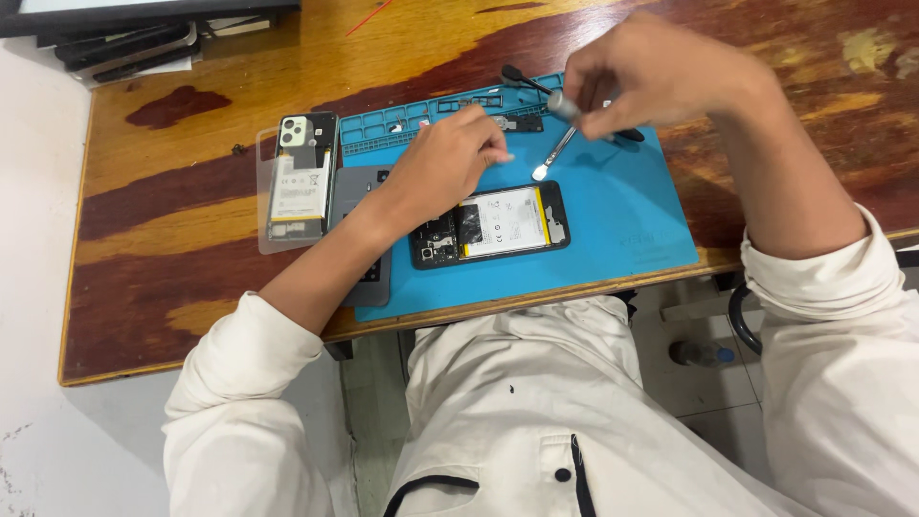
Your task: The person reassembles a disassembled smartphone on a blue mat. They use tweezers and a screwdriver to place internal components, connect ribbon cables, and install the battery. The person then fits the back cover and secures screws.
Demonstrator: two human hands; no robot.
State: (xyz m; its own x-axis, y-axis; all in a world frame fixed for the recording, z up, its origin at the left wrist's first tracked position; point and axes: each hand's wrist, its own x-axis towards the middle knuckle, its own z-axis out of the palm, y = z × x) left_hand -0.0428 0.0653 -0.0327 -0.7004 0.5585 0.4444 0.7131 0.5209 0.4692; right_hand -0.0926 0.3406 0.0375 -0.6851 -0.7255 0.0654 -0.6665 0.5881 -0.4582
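Holding a screwdriver (560, 144), the right hand (661, 77) has its fingers pinched on the handle, tip above the blue mat (622, 211). Left hand (445, 163), fingers curled, rests at the far-left edge of the opened phone (490, 225) on the mat. Second phone (302, 177) lies left on the tabletop (172, 239).

We looked down on a wooden desk (191, 86) with a glossy, streaked top, honey-yellow bands running beside dark reddish-brown ones, and light glaring off the varnish near its far edge. To the left of the desk, a pale, off-white floor (38, 287) carried faint scuffs. Dark flat things (124, 43) lay stacked at the desk's far left corner, too blurred for us to name. Under the near right edge, light floor tiles (704, 393) showed, and a dark curved chair part (739, 321) stood beside them.
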